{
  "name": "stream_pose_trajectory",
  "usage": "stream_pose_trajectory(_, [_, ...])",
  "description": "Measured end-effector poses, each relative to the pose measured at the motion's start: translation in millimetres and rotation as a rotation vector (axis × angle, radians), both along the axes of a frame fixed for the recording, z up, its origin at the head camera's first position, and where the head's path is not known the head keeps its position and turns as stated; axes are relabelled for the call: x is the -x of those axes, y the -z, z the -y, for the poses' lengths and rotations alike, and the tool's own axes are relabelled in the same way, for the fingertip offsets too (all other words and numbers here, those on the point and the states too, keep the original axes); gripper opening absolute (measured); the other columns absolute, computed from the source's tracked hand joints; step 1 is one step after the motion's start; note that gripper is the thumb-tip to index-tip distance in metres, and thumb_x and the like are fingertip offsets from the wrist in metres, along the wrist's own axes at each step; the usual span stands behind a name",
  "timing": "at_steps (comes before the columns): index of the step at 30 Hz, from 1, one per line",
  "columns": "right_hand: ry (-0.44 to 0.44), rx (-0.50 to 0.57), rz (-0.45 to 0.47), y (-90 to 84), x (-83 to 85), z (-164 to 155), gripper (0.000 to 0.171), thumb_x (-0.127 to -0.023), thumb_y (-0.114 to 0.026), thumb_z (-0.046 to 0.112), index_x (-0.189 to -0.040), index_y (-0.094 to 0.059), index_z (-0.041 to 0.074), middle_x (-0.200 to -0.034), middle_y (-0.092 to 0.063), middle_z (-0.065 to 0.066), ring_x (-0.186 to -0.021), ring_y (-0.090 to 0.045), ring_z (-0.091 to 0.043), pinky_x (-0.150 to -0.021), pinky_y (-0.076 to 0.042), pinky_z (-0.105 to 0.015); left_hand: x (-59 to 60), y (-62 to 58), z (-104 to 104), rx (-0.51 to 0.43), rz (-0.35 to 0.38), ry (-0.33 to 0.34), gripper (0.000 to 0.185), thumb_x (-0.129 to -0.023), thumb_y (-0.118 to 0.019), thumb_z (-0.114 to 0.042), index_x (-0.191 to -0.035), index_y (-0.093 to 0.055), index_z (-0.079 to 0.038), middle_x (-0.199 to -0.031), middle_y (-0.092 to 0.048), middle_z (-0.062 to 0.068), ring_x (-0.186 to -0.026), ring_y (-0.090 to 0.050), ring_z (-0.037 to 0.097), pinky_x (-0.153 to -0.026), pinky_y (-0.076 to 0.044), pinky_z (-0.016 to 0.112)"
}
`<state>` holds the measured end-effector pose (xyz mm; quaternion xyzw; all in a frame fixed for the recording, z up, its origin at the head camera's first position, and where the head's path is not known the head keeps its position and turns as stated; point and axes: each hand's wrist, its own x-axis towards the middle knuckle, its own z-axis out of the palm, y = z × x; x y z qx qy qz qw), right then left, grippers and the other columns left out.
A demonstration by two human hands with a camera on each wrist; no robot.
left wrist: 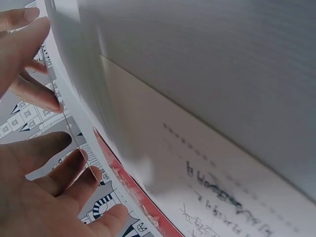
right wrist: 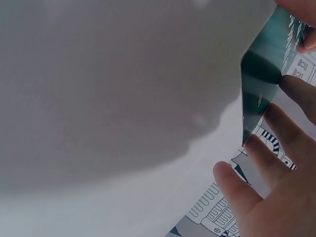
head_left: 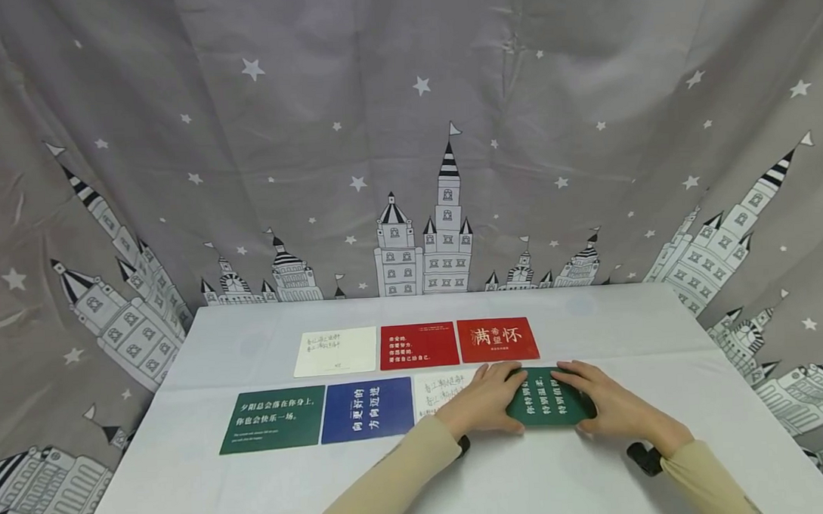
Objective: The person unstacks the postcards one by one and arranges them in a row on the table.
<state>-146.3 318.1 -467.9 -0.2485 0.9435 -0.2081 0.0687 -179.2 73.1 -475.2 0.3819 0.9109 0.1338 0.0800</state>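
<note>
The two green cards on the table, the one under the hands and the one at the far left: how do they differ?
The green card under the hands lies turned, its white text running sideways; the far-left green card lies straight, its text reading across. The left hand and right hand rest on the first card's two sides; nothing touches the second. Both are dark green with white writing, in the near row on the white table.

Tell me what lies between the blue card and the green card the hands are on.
In the head view, a white card with handwriting lies between the blue card and the green card; the left hand partly covers it.
</note>
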Motion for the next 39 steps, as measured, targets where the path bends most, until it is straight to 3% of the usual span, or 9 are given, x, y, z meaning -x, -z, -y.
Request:
stream_pose_trajectory(7, [0.008,0.01,0.016,1.3,6.8,-5,0.079,-0.067,-0.081,0.006,-0.138,-0.047,0.002,-0.144,-0.035,-0.024,-0.129,-0.032,-0.047,-0.097,-0.035,-0.063,3.0,-1.1,-8,0.005,0.038,-0.029,0.083,-0.077,-0.078,-0.043,-0.145,-0.042,-0.012,-0.147,-0.037,0.002,-0.136,-0.031,0.015,-0.114,-0.02,0.041])
stream_pose_trajectory(27, [0.004,0.003,0.054,4.7,20.7,-12,0.079,-0.063,-0.081,0.009,-0.135,-0.05,-0.001,-0.142,-0.037,-0.026,-0.128,-0.033,-0.049,-0.097,-0.033,-0.066,9.0,6.9,-20,0.026,0.013,-0.054,0.084,-0.076,-0.077,-0.046,-0.145,-0.042,-0.014,-0.145,-0.039,0.0,-0.134,-0.033,0.013,-0.113,-0.02,0.044])
stream_pose_trajectory(39, [-0.002,-0.001,0.069,11.7,25.5,-14,0.077,-0.064,-0.079,0.007,-0.134,-0.05,-0.002,-0.141,-0.039,-0.026,-0.126,-0.035,-0.047,-0.095,-0.035,-0.065,10.6,10.4,-20,0.015,0.05,-0.067,0.083,-0.077,-0.077,-0.045,-0.146,-0.041,-0.015,-0.146,-0.038,0.0,-0.135,-0.032,0.013,-0.113,-0.018,0.048])
